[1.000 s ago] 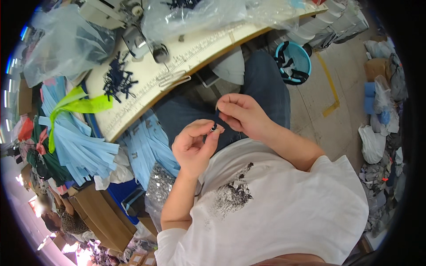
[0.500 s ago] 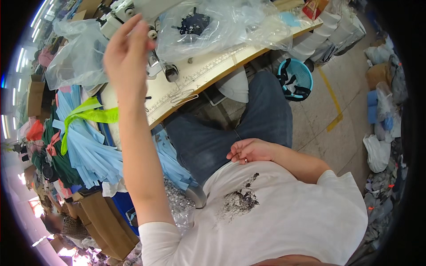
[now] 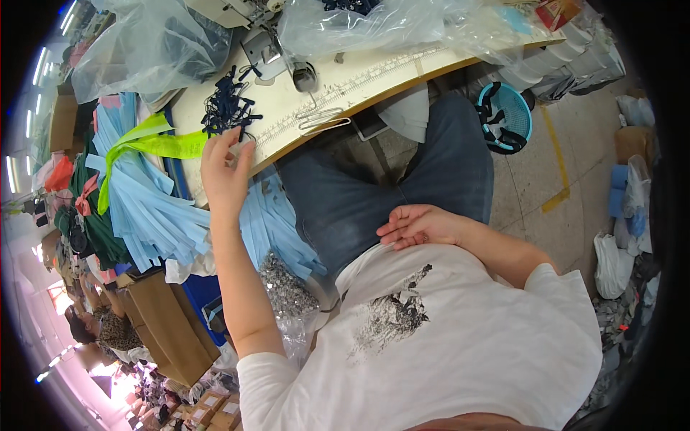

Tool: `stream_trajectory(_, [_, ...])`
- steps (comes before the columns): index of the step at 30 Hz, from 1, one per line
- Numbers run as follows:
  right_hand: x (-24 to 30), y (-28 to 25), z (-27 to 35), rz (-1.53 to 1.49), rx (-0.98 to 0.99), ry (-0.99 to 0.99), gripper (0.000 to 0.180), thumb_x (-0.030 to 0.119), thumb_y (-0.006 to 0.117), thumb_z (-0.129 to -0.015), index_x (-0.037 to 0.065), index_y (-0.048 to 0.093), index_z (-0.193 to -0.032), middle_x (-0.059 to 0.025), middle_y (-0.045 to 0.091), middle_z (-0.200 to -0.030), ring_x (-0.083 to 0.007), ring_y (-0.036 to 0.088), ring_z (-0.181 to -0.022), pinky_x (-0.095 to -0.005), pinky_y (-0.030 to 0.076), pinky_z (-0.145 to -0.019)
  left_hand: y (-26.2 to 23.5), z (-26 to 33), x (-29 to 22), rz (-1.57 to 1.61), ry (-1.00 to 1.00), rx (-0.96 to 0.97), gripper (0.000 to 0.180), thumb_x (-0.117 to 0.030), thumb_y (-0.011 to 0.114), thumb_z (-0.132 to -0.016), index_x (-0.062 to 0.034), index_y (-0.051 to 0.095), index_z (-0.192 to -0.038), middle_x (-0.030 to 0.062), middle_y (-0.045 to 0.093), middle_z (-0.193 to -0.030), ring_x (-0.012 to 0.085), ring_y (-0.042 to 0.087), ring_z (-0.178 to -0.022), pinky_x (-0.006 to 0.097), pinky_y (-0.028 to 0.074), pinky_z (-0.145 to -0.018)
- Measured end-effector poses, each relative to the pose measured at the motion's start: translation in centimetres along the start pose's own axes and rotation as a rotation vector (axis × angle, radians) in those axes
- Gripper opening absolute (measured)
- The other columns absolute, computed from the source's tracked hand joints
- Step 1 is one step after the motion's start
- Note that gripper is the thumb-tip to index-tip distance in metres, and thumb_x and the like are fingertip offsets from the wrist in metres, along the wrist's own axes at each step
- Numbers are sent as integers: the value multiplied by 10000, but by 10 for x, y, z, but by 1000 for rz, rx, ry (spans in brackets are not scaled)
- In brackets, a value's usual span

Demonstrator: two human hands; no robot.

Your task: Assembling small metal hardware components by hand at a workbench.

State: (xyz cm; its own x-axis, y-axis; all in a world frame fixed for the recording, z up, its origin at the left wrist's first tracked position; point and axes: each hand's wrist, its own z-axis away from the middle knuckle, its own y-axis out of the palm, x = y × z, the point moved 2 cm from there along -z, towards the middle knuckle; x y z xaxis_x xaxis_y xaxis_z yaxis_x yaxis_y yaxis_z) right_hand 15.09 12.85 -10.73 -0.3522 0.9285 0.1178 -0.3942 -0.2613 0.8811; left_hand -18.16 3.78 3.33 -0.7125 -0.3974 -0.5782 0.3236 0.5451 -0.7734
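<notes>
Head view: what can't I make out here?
In the head view:
Left hand: whether it touches the tangled pile of small navy pieces; too small to tell.
Right hand: whether anything lies in its palm; too small to tell.
Boxy white sewing machine: its top, cut off by the upper edge.
Turquoise plastic basket: its bottom, partly hidden by black bands.

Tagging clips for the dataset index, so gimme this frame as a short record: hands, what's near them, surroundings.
left hand: at the near side of the navy pile, thumb and fingers apart; contact unclear
right hand: by the shirt hem, over the lap, fingers partly curled; contents unclear
table: pale top, ruler markings along the near edge
left of pile: lime-green strip, light-blue strips
floor, right: teal basket
</notes>
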Motion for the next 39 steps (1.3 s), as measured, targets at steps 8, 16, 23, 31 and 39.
stream_trajectory(8, [-8,1,9,-51,31,-142,354,-157,508,-820,57,545,-1099,-171,515,-1303,-317,519,-1214,-432,486,-981,8,-3,12,-175,221,2,98,-68,632,-846,-21,679,-919,107,552,-880,242,544,-780,330,441,-707])
stream_trajectory(16, [-9,-11,4,-99,3,-207,328,-96,493,-882,56,526,-1170,-218,484,-1328,-356,486,-1243,-446,459,-1007,-22,10,-27,155,343,-515,95,-92,491,-973,-5,511,-1004,143,659,-912,199,614,-808,295,482,-799])
stream_trajectory(23, [9,-6,-6,-106,-124,-235,228,35,459,-952,12,511,-1173,-237,514,-1282,-335,554,-1170,-373,515,-929,33,91,-69,818,-6,-148,116,-92,452,-985,-18,493,-1065,77,523,-719,107,500,-567,221,432,-483])
stream_trajectory(31, [20,22,8,38,-226,-187,244,140,431,-996,-1,497,-1184,-203,596,-1169,-216,665,-893,-255,545,-636,80,153,-77,1116,-530,267,253,-88,506,-971,-8,514,-1211,57,633,-910,23,418,-616,152,348,-537])
stream_trajectory(39, [39,53,11,325,-80,-459,193,197,527,-974,36,562,-1073,-92,625,-990,-6,376,-459,-149,270,-384,74,147,-91,1026,-482,278,190,-90,557,-951,8,584,-1111,80,683,-952,23,472,-662,148,368,-562])
